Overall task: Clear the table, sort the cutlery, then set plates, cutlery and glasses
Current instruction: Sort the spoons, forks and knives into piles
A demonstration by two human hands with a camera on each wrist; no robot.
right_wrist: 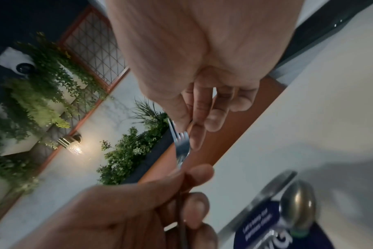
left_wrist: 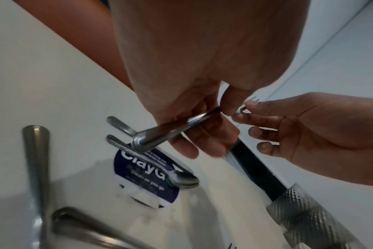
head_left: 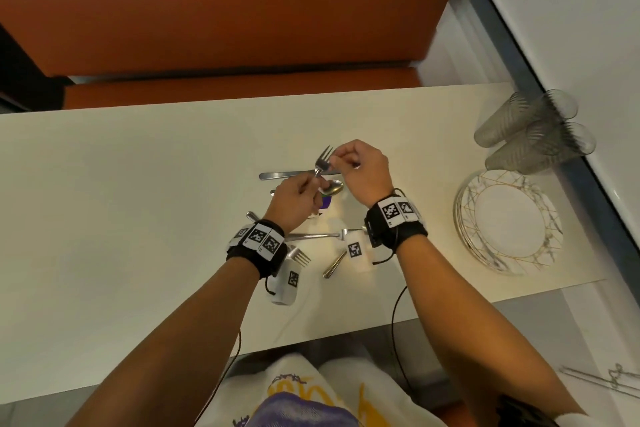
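Over the middle of the cream table [head_left: 138, 184] both hands hold a metal fork [head_left: 323, 158] in the air, tines up. My left hand [head_left: 308, 189] grips the handle end [left_wrist: 166, 134], where two handles seem to lie stacked. My right hand [head_left: 341, 159] pinches the fork head [right_wrist: 181, 144] between thumb and fingers [right_wrist: 197, 134]. Beneath the hands lie a knife [head_left: 287, 175] and a spoon [head_left: 334, 187], the spoon [left_wrist: 183, 180] resting on a purple round sticker [left_wrist: 143, 178]. Nearer me lie another fork [head_left: 301, 255] and several more cutlery pieces [head_left: 311, 236].
A stack of white, gold-lined plates [head_left: 509, 222] sits at the table's right end, with ribbed glasses [head_left: 533, 128] lying beside it against a white wall. An orange bench [head_left: 225, 10] runs along the far side. The table's left half holds nothing.
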